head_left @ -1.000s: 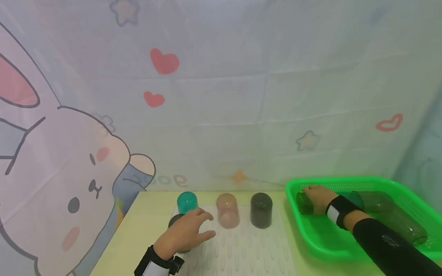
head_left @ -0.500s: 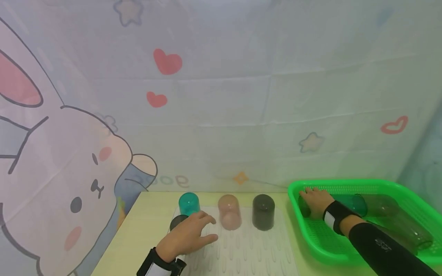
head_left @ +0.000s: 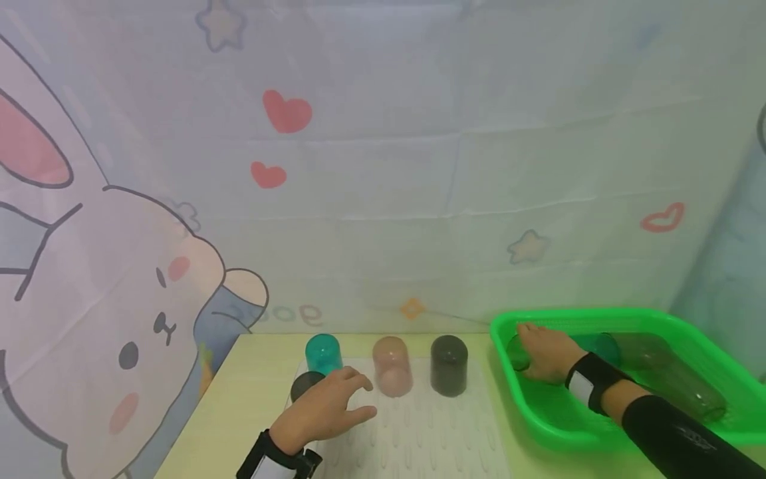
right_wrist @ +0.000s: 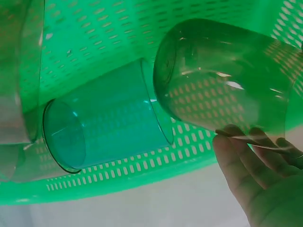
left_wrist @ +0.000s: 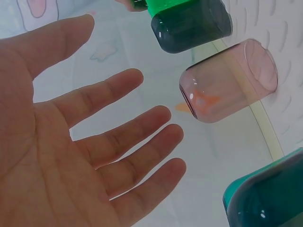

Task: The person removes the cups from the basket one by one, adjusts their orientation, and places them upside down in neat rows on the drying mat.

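My right hand (head_left: 550,354) reaches into the left end of a green plastic basket (head_left: 538,426). It holds a see-through brownish cup (right_wrist: 218,80) lying on its side, with fingertips (right_wrist: 232,130) along the wall; the thumb is mostly hidden. A teal cup (right_wrist: 111,113) lies beside it in the basket. My left hand (head_left: 323,409) hovers over the white ridged mat (head_left: 419,439), fingers spread and holding nothing. Just behind it, partly covered, stands a dark cup (head_left: 306,383). Upside down farther back stand a teal cup (head_left: 324,354), a pink cup (head_left: 392,366) and a dark grey cup (head_left: 449,366).
More see-through cups (head_left: 688,386) lie at the basket's right side. The mat rests on a pale yellow table (head_left: 221,406). A printed cloth (head_left: 383,253) hangs straight behind the table's back edge.
The right hand stays at the cup in the basket's left end, with only slight shifts of hand and wrist. The left hand keeps its place. The head view sways a little.
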### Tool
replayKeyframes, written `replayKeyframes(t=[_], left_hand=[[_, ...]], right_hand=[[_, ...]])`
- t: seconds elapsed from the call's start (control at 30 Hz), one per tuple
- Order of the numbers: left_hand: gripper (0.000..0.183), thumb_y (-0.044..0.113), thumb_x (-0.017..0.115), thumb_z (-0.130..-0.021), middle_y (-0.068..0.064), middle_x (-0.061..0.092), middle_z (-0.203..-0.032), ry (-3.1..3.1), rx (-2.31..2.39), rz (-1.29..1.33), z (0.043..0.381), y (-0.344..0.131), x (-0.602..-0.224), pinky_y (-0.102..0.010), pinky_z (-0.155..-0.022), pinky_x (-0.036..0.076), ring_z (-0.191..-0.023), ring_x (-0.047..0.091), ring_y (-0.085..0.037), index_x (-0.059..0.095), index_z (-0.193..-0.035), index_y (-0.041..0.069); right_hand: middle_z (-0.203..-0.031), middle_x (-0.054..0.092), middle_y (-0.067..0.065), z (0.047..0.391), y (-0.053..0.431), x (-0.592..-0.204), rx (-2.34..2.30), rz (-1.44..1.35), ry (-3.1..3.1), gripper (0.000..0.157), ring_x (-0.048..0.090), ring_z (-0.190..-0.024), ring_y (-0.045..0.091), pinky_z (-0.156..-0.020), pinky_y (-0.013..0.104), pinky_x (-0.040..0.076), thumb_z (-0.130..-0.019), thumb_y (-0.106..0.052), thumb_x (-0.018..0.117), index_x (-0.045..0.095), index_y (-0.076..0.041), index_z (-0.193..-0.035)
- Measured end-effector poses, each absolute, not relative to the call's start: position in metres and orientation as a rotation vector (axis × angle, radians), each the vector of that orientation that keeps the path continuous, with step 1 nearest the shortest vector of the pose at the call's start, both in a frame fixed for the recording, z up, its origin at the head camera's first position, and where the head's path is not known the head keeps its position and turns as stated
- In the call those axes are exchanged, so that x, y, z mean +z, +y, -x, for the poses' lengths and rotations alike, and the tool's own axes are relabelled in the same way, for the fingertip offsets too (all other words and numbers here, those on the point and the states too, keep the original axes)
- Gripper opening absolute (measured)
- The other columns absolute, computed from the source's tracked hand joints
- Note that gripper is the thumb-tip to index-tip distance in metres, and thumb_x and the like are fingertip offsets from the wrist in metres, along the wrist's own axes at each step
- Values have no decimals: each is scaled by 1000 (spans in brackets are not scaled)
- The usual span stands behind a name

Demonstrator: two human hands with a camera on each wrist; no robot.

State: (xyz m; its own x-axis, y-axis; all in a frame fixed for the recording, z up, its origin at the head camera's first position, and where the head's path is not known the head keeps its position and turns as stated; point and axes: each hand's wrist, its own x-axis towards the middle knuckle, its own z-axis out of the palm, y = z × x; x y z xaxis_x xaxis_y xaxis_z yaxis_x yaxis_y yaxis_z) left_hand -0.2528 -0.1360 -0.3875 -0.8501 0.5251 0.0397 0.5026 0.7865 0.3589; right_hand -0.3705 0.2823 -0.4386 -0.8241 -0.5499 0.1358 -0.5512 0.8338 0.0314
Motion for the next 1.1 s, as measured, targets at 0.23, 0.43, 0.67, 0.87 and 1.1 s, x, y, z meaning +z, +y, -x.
replayKeyframes(t=[0.23,0.43,0.67,0.87,1.1], left_hand=[[38,42,61,-91,-6,55,-118,2903,590,-856,248,-134,-387,-32,-78,51,-101,56,-18,61,-117,14],[38,41,61,-91,-6,55,-118,2888,620,-862,246,-133,-387,-32,-78,51,-102,56,-20,60,-118,15],[38,41,61,-91,-5,55,-118,2883,630,-882,243,-133,-387,-31,-77,51,-101,56,-17,61,-118,15],[40,43,60,-91,-4,56,-117,2897,613,-921,243,-131,-388,-31,-80,50,-104,56,-18,60,-119,15],[44,43,58,-93,-6,54,-121,2920,608,-944,244,-126,-385,-33,-82,49,-108,54,-21,57,-126,14]], right_hand=[[-125,44,36,351,288,-416,221,-738,-2957,86,57,-99,42,-76,49,50,-77,-37,76,35,16,-130],[-121,48,31,330,286,-394,409,-645,-2953,88,61,-79,23,-64,39,50,-77,-42,75,33,13,-132],[-123,48,31,305,278,-378,649,-524,-2878,88,56,-102,40,-72,46,51,-80,-47,72,31,10,-134],[-124,47,23,285,259,-371,939,-517,-2726,85,52,-110,39,-79,48,50,-82,-45,72,31,6,-136],[-124,49,20,265,226,-382,1364,-531,-2513,73,58,-103,35,-81,34,51,-84,-25,73,30,4,-136]])
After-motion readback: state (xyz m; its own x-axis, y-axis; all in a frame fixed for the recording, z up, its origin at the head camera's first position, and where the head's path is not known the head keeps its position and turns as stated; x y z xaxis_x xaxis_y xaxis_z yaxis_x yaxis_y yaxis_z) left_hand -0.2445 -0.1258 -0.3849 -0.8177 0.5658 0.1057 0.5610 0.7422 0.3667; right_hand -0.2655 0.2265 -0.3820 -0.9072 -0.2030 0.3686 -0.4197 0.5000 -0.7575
